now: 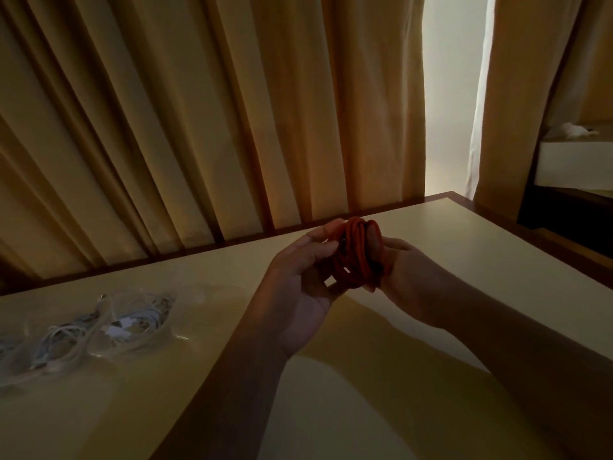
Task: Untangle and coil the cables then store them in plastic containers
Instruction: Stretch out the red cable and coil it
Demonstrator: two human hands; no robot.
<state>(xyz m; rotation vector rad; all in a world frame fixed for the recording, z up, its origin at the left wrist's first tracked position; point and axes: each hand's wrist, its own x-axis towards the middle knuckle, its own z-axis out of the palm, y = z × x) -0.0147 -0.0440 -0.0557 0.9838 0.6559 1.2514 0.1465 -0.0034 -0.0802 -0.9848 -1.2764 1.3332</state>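
Note:
A red cable (pixel 353 260) wound into a tight coil hangs above the middle of the pale table (pixel 464 247). My right hand (pixel 414 277) grips the coil from the right, with fingers wrapped through its loops. From the left, my left hand (pixel 298 280) holds the coil's near side with thumb and fingertips. At the table's left lie clear plastic containers (pixel 139 313) holding coiled white cables (pixel 63 340).
Long tan curtains (pixel 199 111) hang right behind the table's far edge, with a bright gap at the right. A dark shelf with a white box (pixel 574 164) stands beyond the table's right corner.

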